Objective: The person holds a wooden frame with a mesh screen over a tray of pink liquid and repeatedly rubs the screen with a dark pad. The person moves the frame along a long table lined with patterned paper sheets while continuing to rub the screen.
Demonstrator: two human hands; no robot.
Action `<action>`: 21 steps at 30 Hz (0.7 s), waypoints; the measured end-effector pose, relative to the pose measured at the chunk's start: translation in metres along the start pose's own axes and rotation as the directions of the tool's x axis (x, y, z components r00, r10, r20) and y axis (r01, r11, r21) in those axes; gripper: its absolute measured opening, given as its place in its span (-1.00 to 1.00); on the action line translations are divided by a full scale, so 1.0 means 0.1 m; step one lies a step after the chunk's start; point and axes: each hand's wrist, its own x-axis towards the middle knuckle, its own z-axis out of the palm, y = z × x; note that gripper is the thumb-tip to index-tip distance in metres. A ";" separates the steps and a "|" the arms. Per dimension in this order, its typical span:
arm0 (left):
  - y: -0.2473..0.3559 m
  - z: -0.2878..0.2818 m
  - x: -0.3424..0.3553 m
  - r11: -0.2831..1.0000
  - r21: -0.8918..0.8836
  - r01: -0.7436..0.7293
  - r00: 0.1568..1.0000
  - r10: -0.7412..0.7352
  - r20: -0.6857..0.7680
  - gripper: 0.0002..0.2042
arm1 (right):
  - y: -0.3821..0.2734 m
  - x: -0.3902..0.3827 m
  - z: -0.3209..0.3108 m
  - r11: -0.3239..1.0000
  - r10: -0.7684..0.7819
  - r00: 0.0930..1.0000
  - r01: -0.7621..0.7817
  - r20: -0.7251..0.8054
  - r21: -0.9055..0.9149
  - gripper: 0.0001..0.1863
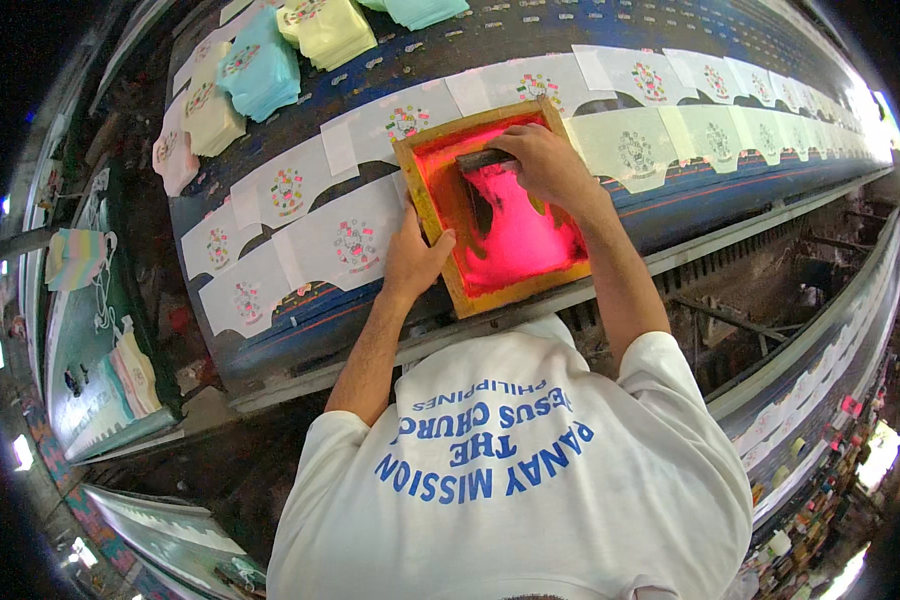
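A wooden-framed printing screen lies on a row of cut white fabric pieces on the long dark table, with bright pink ink spread over its mesh. My left hand grips the frame's left side, thumb on the wood. My right hand is closed on a dark squeegee in the upper part of the screen, above the pink ink. Printed white pieces lie left of the frame, and pale pieces with fainter prints run off to the right.
Stacks of pastel fabric pieces sit at the table's back left. A metal rail runs along the near edge. Other long tables with fabric stand to the left and lower right, with dark metal framework between.
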 end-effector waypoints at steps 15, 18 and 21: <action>-0.04 0.05 -0.03 1.000 -0.014 -0.008 1.000 0.008 -0.017 -0.11 | -0.78 -1.19 -0.10 0.996 0.081 0.994 -0.080 0.066 -0.028 -0.38; -0.08 0.08 -0.03 1.000 0.028 0.007 1.000 -0.006 -0.024 -0.08 | -0.74 -1.19 -0.15 1.000 0.006 0.997 -0.007 0.072 0.014 -0.33; 0.00 0.03 0.00 0.999 -0.042 0.023 1.000 -0.023 0.007 -0.08 | -0.61 -1.23 -0.12 0.999 -0.042 0.998 0.042 0.056 -0.007 -0.27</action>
